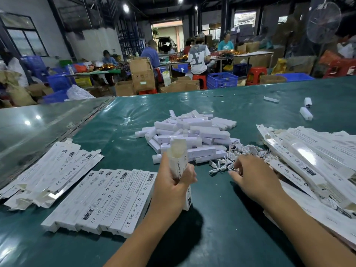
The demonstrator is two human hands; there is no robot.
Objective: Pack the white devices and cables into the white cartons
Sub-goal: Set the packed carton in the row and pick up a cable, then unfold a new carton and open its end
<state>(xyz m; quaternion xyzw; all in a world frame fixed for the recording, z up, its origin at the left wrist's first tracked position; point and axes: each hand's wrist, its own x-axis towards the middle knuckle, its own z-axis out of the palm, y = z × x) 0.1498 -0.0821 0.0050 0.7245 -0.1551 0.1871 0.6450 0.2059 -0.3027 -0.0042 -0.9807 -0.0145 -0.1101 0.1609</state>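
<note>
The left hand (174, 182) grips an upright white carton (179, 162), mouth toward twelve o'clock. The right hand (248, 175), fingers loosely spread, seemingly touches the cable tangle (231, 160) at its eleven o'clock; the device pile (190, 133) lies beyond.

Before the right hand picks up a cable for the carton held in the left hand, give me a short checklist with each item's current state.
1. Carton gripped upright in left hand: ok.
2. Carton's top end open toward the camera: ok.
3. Device already inside the carton: cannot tell, interior not clearly visible.
4. Right hand free of any item: cannot tell; its fingertips are at the cable pile.
5. Device pile within easy reach behind the carton: ok.
6. Row of closed cartons lying clear of the hands: ok.
</note>
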